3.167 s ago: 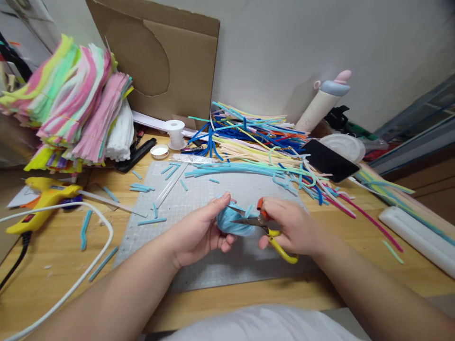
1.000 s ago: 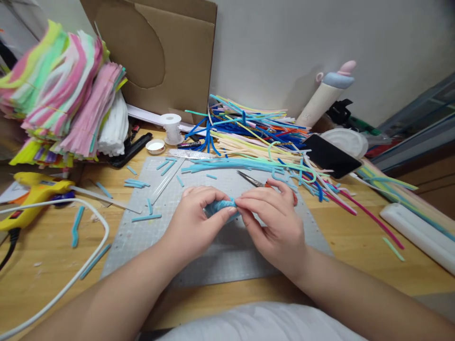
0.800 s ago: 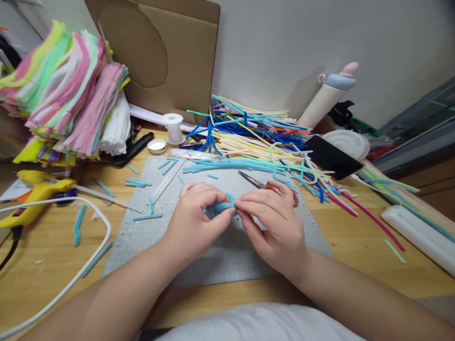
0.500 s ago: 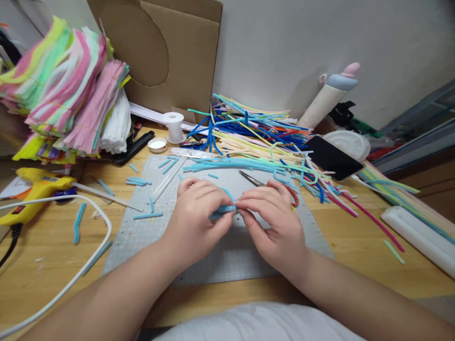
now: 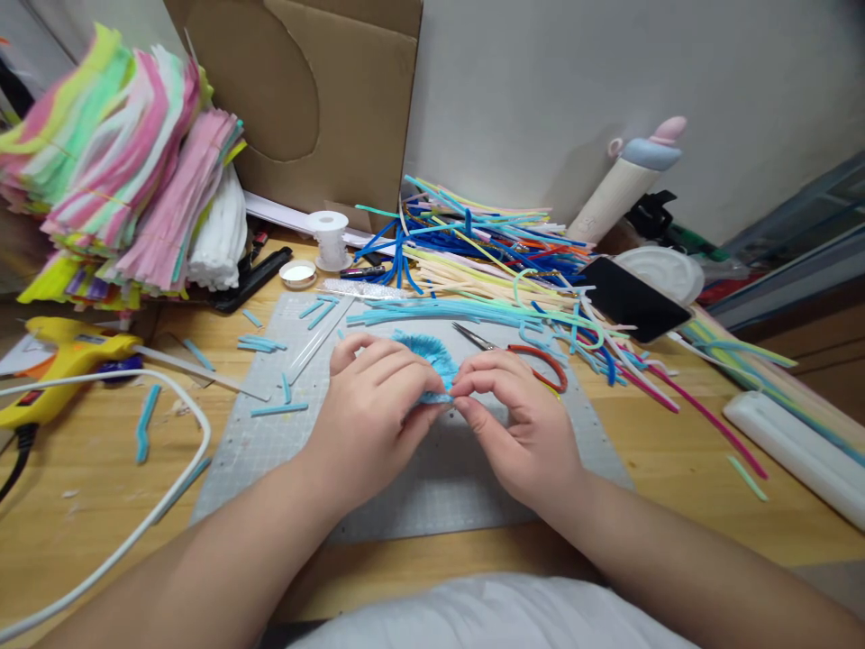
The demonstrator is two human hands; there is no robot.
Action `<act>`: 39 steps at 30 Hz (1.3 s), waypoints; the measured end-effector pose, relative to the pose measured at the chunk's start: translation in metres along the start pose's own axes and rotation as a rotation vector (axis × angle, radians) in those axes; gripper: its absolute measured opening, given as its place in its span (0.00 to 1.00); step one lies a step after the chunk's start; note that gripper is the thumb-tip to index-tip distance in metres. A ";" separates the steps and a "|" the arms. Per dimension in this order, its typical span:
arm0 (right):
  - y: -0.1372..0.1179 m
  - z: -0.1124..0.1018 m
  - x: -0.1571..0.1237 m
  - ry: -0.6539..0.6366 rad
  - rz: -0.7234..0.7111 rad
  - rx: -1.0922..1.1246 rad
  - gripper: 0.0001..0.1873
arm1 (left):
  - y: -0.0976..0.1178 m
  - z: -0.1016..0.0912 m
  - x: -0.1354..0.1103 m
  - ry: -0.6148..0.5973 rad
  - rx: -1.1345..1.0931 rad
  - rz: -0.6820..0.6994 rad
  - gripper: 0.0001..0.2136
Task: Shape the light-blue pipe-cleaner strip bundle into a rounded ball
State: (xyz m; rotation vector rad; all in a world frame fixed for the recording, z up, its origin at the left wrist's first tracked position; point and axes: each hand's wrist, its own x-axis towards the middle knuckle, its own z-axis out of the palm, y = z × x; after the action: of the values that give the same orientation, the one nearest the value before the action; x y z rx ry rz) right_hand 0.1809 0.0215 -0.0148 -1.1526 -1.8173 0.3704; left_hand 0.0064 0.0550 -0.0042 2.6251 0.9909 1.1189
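A light-blue piece made of fuzzy pipe cleaners (image 5: 431, 351), curved and fringed along its far edge, is held over the grey cutting mat (image 5: 432, 491). My left hand (image 5: 375, 415) is closed around its left side and hides much of it. My right hand (image 5: 517, 415) pinches its near right corner, thumb and fingers meeting close to the left fingertips. Just beyond my right hand lie scissors (image 5: 541, 356) with orange-red handles, blades pointing to the back left. Cut blue pipe cleaner pieces (image 5: 278, 409) lie on the mat to the left.
At left are a yellow glue gun (image 5: 58, 370) and its white cable (image 5: 195, 415). Bundled pipe cleaners (image 5: 122, 171) stand behind it. A loose pile of pipe cleaners (image 5: 473, 234), a spool (image 5: 330, 239), a phone (image 5: 635, 297) and a bottle (image 5: 622, 189) are at the back.
The blue piece has tipped up, so more of its fringed far edge shows between my hands. My right hand has lowered slightly, uncovering more of the scissors' handles.
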 end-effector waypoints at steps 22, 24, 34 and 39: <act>0.019 -0.005 0.005 -0.141 0.354 0.304 0.08 | -0.006 0.004 0.007 -0.249 -0.539 -0.535 0.08; 0.017 -0.008 0.006 -0.150 0.248 0.191 0.06 | -0.007 0.003 0.007 -0.259 -0.468 -0.480 0.06; 0.016 -0.016 0.008 -0.183 -0.122 -0.157 0.02 | -0.008 0.005 0.005 -0.236 -0.389 -0.382 0.05; 0.017 -0.014 0.009 -0.218 -0.026 0.069 0.04 | -0.008 0.003 0.005 -0.302 -0.423 -0.357 0.06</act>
State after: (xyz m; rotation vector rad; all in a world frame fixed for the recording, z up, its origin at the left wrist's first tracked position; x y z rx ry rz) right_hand 0.2005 0.0348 -0.0137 -1.0732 -1.9898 0.5577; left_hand 0.0073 0.0648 -0.0063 2.0956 0.9777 0.7258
